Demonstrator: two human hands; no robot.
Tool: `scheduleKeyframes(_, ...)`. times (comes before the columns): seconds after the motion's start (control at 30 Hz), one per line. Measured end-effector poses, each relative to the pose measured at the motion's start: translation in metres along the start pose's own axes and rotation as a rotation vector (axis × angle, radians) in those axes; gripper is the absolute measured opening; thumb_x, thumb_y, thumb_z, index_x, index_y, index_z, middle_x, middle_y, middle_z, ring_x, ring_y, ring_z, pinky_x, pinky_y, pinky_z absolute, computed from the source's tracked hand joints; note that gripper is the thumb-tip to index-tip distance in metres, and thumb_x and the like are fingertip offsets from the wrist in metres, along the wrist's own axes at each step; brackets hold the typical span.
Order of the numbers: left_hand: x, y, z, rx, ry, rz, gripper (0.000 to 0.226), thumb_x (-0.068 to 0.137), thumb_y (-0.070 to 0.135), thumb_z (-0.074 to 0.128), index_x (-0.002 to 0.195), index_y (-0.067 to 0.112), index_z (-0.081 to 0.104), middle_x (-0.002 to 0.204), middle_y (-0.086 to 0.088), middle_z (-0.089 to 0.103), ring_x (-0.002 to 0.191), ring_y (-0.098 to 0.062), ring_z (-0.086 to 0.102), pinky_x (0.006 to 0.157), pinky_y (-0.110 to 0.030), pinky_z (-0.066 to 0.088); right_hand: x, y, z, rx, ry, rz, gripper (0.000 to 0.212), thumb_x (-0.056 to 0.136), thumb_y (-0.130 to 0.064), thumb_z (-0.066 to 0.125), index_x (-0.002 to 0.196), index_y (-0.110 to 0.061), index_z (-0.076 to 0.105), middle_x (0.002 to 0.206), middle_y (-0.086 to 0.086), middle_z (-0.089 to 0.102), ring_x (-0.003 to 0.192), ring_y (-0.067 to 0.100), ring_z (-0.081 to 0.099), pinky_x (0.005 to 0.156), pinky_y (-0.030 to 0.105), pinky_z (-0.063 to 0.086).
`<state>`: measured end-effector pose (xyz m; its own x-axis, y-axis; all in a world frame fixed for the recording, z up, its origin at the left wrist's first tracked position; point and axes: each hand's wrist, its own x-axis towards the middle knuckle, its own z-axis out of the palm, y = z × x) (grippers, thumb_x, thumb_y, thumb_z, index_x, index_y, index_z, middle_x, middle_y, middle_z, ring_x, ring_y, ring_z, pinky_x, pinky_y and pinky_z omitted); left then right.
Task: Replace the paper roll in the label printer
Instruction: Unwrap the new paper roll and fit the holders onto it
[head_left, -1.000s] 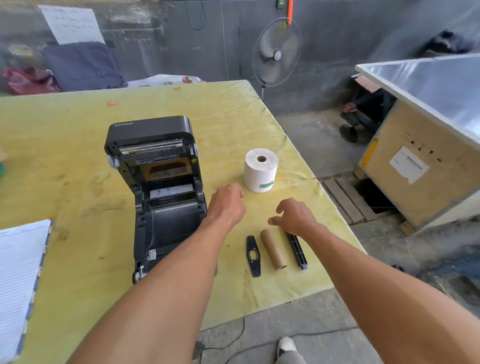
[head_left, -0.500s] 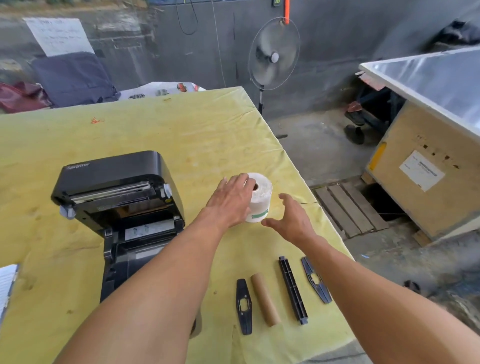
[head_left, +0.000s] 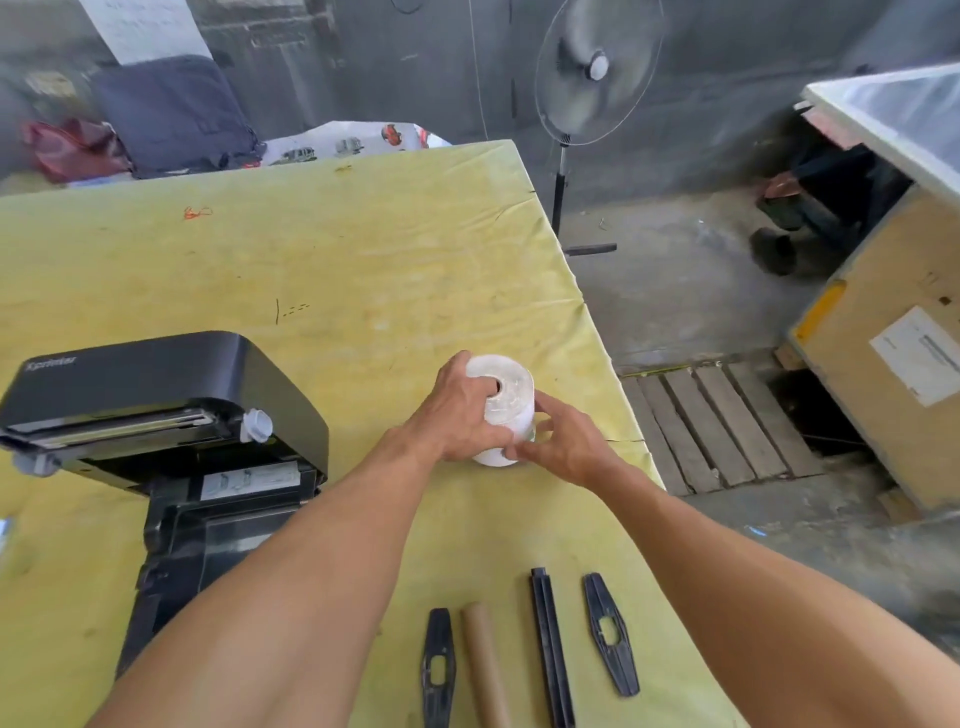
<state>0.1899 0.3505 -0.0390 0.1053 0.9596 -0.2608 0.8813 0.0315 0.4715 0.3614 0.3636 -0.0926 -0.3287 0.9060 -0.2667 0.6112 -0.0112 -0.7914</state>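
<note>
- Spreading wide under everything: yellow-covered table (head_left: 322, 270), scuffed and stained, far-right corner ending beside a standing fan (head_left: 597, 73) on the concrete floor.
- Sitting on the table's left part: black label printer (head_left: 171, 415), lid swung up and open, paper bay showing empty below it, partly hidden behind the left forearm.
- Looming off to the right, well apart from the table: wooden crate (head_left: 883, 395) with a white sticker on its side.
- Standing upright on the table, right of the printer and near the right edge: white paper roll (head_left: 511, 384), core hole facing up.
- Wrapping around the roll's left side and top: left hand (head_left: 457, 415), grip closed on the roll, fingers curled over the upper rim by the core hole.
- Pressing in from the roll's right side: right hand (head_left: 566, 441), fingers spread and touching the roll's wall, thumb meeting the lower front; grip partly closed on the roll, looser than the left.
- Lying along the near edge, well apart from the roll, in a row:
- Left: black flat spindle guide (head_left: 439, 670) with a rectangular cut-out.
- Just beside it: brown cardboard core (head_left: 485, 670), bare of paper.
- Next over: long black spindle bar (head_left: 550, 649).
- Farthest right: second black guide (head_left: 610, 634), slightly tilted.
</note>
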Motion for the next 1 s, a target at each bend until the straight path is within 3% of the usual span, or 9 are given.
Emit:
scheduleKeyframes(0.07,0.004,0.002,0.003,-0.169,0.112,-0.13,0.046,0.07,0.04,0.081,0.1,0.01,0.063,0.141,-0.013,0.033,0.126,-0.031,0.041,0.094,-0.037,0.045,0.004,0.001,-0.011,0.089,-0.018,0.015,0.067,0.074,-0.031,0.085,0.135,-0.031,0.057,0.126,-0.011,0.066,0.104,0.019,0.068,0.09,0.036,0.054)
scheduleKeyframes(0.13,0.005,0.001,0.002,-0.366,0.228,-0.24,0.057,0.065,0.049,0.079,0.093,0.001,0.064,0.123,-0.019,0.055,0.103,-0.033,0.056,0.079,-0.038,0.049,0.006,-0.004,-0.021,0.192,0.002,0.017,0.063,0.077,-0.029,0.084,0.136,-0.027,0.06,0.131,-0.011,0.064,0.108,0.017,0.068,0.09,0.031,0.051)
scheduleKeyframes(0.23,-0.006,0.003,-0.002,-0.674,0.344,-0.348,0.054,0.06,0.058,0.067,0.082,0.008,0.069,0.094,-0.012,0.07,0.081,-0.029,0.063,0.063,-0.032,0.045,0.005,-0.023,-0.032,0.255,0.029,-0.033,0.058,0.078,-0.027,0.084,0.132,-0.019,0.064,0.126,-0.012,0.061,0.117,0.01,0.059,0.095,0.026,0.044)
scheduleKeyframes(0.37,-0.025,-0.001,0.001,-0.952,0.462,-0.492,0.056,0.056,0.066,0.062,0.075,0.014,0.069,0.086,-0.01,0.069,0.083,-0.032,0.064,0.072,-0.039,0.051,0.001,-0.053,-0.036,0.169,0.004,-0.101,0.049,0.075,-0.025,0.087,0.12,-0.016,0.071,0.122,-0.007,0.065,0.114,0.012,0.058,0.092,0.026,0.044)
scheduleKeyframes(0.47,-0.039,-0.003,0.004,-1.12,0.49,-0.524,0.049,0.057,0.063,0.067,0.071,0.016,0.067,0.083,-0.01,0.068,0.083,-0.033,0.066,0.074,-0.045,0.054,-0.005,-0.074,-0.035,0.145,0.026,-0.122,0.03,0.079,-0.022,0.083,0.106,-0.012,0.076,0.111,0.0,0.07,0.104,0.023,0.066,0.091,0.041,0.056)
scheduleKeyframes(0.6,-0.061,-0.002,0.008,-1.271,0.488,-0.524,0.04,0.073,0.054,0.07,0.076,0.015,0.064,0.084,-0.009,0.065,0.078,-0.03,0.064,0.07,-0.041,0.051,-0.02,-0.108,-0.032,-0.047,0.065,-0.128,0.008,0.088,-0.016,0.073,0.093,-0.011,0.076,0.1,0.002,0.072,0.097,0.023,0.063,0.083,0.032,0.051)
scheduleKeyframes(0.73,-0.082,-0.006,0.012,-1.355,0.467,-0.496,0.029,0.083,0.044,0.068,0.084,0.015,0.065,0.091,-0.009,0.065,0.084,-0.031,0.065,0.07,-0.039,0.052,-0.035,-0.129,-0.026,-0.137,0.054,-0.062,0.028,0.089,-0.002,0.055,0.071,-0.015,0.071,0.084,-0.001,0.069,0.081,0.02,0.058,0.064,0.025,0.046)
scheduleKeyframes(0.8,-0.091,-0.007,0.013,-1.36,0.473,-0.475,0.03,0.082,0.046,0.068,0.084,0.016,0.066,0.093,-0.01,0.066,0.086,-0.031,0.066,0.071,-0.04,0.053,-0.042,-0.134,-0.024,-0.162,0.047,-0.051,0.029,0.09,0.0,0.052,0.074,-0.012,0.073,0.081,-0.001,0.068,0.077,0.02,0.057,0.057,0.023,0.043)
scheduleKeyframes(1.0,-0.106,-0.003,0.014,-1.399,0.456,-0.451,0.028,0.084,0.044,0.066,0.084,0.016,0.066,0.094,-0.01,0.066,0.089,-0.032,0.066,0.078,-0.045,0.056,-0.065,-0.137,-0.018,-0.211,0.109,-0.1,0.025,0.095,-0.004,0.051,0.088,-0.009,0.075,0.082,-0.004,0.064,0.087,0.021,0.057,0.072,0.026,0.042)
